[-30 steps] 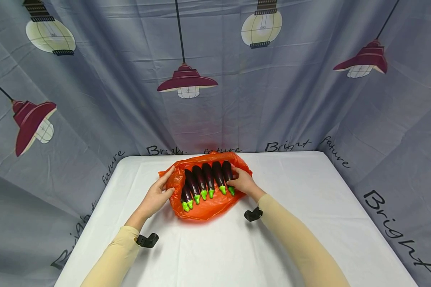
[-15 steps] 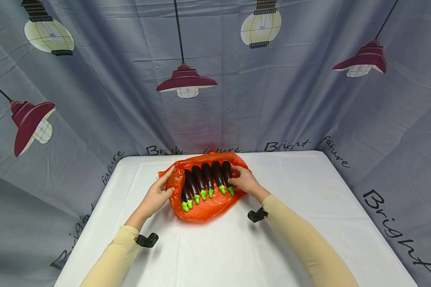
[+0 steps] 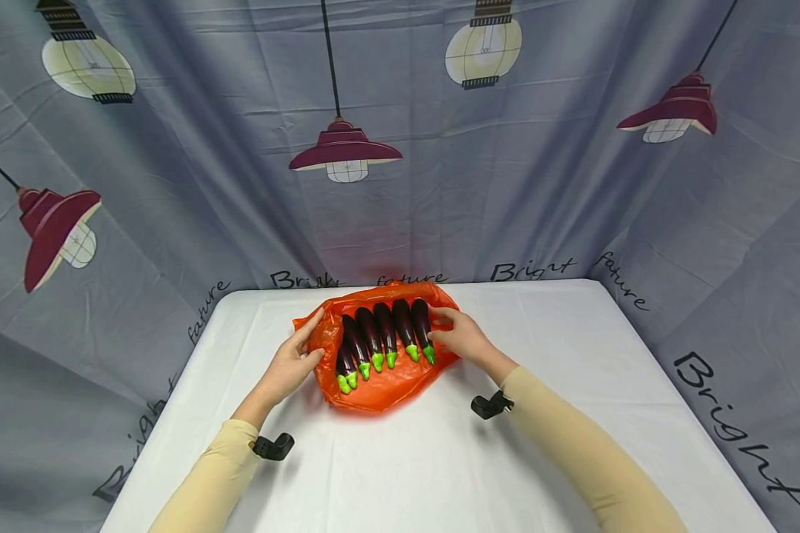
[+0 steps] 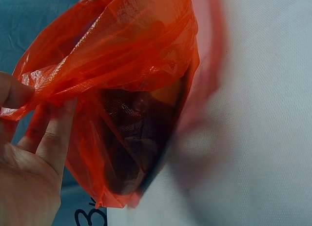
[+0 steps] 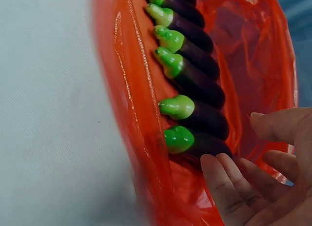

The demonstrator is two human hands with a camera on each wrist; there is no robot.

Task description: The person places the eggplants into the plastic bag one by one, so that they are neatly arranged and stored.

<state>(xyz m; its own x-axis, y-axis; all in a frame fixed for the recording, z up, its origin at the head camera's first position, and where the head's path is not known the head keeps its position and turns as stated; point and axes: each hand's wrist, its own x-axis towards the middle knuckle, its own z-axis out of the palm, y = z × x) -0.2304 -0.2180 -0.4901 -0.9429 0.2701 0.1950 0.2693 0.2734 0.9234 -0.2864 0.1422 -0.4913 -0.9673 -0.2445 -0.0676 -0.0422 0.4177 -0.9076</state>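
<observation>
An orange-red plastic bag (image 3: 390, 389) lies spread at the back middle of the white table, its mouth wide. Several dark purple eggplants (image 3: 387, 326) with bright green stem ends sit side by side in it. At the bag's left side, my left hand (image 3: 290, 370) holds the rim, with film between its thumb and fingers in the left wrist view. My right hand (image 3: 467, 337) is beside the rightmost eggplant (image 5: 207, 144), fingers extended and spread with nothing between them. Whether its fingertips touch that eggplant I cannot tell.
White cloth covers the table (image 3: 387, 474). Grey-blue curtains (image 3: 400, 222) with printed lamps and lettering hang behind and at both sides. A black wrist device (image 3: 273, 446) is on the left wrist, another black device (image 3: 492, 405) on the right.
My right hand has shifted slightly right and its fingers have spread away from the rightmost eggplant. The right forearm has swung right. My left hand, the bag and the eggplants look about the same.
</observation>
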